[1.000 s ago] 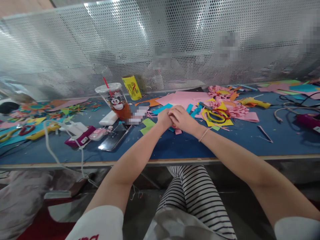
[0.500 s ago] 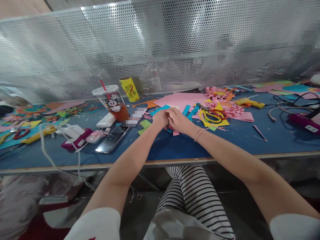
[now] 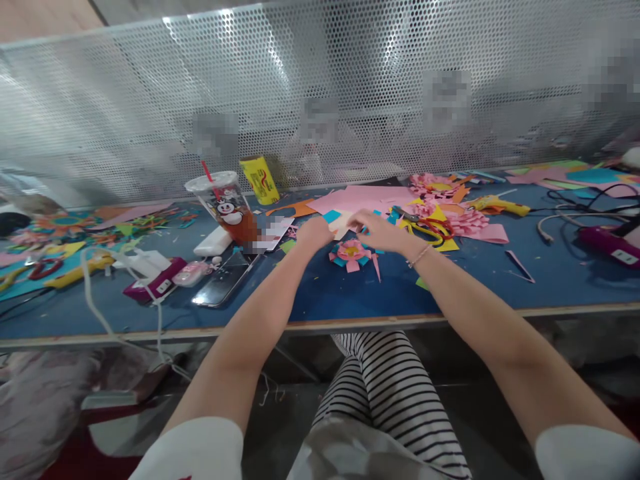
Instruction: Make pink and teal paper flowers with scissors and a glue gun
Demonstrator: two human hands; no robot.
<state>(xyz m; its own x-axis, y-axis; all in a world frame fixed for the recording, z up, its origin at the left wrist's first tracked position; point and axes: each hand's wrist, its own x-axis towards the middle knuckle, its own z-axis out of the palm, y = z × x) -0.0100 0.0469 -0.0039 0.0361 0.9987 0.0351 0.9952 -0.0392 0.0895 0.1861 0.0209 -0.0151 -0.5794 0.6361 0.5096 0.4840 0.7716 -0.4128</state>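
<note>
A paper flower (image 3: pixel 351 253), pink with a yellow middle and blue tips, lies on the blue table just below my hands. A pale cream paper piece (image 3: pixel 342 225) shows between my hands. My left hand (image 3: pixel 316 233) is closed at its left edge; the fingertips are too small to make out. My right hand (image 3: pixel 379 231) is raised to the right of the paper with its fingers bent and apart, nothing seen in them. Yellow-handled scissors (image 3: pixel 431 233) lie right of it on yellow paper.
A drink cup (image 3: pixel 231 212) with a straw and a phone (image 3: pixel 223 283) are on the left. Farther left are a purple power strip (image 3: pixel 155 283) and a yellow glue gun (image 3: pixel 80 270). Another glue gun (image 3: pixel 503 205) lies at the right. A perforated metal screen (image 3: pixel 350 100) stands behind.
My hands were pressed together over the flower; they have moved apart and slightly away from me. The flower is now uncovered, and the cream piece has come into view.
</note>
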